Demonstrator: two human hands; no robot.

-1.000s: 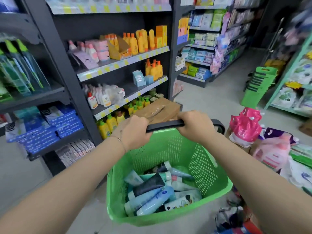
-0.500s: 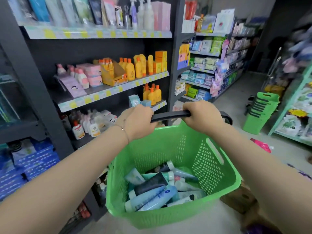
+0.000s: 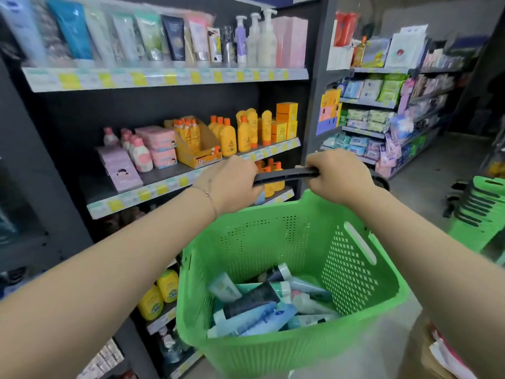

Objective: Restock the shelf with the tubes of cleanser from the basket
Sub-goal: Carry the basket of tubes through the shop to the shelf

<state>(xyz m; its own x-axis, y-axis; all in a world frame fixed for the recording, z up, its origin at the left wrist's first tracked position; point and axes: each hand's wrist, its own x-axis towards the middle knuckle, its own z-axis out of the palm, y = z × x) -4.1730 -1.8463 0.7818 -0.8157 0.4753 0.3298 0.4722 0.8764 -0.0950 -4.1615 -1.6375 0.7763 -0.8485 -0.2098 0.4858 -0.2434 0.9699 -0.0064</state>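
Note:
A green plastic basket [image 3: 352, 274] hangs in front of me, lifted off the floor by its black handle [image 3: 285, 175]. My left hand [image 3: 232, 184] and my right hand [image 3: 337, 176] both grip that handle, side by side. Inside the basket lie several tubes of cleanser [image 3: 257, 307] in blue, black, teal and white. The top shelf [image 3: 164, 77] of the dark rack at upper left carries a row of upright cleanser tubes [image 3: 123, 36] and some pump bottles.
The middle shelf [image 3: 191, 173] holds orange bottles and pink boxes; yellow bottles [image 3: 158, 296] stand lower down. A stack of green baskets [image 3: 481, 209] sits at right on the aisle floor. More stocked shelves run along the aisle behind. A cardboard box [image 3: 437, 351] is at lower right.
The basket has risen with both hands on its handle, and my view has tilted up, so the top shelf with the tubes is now in sight.

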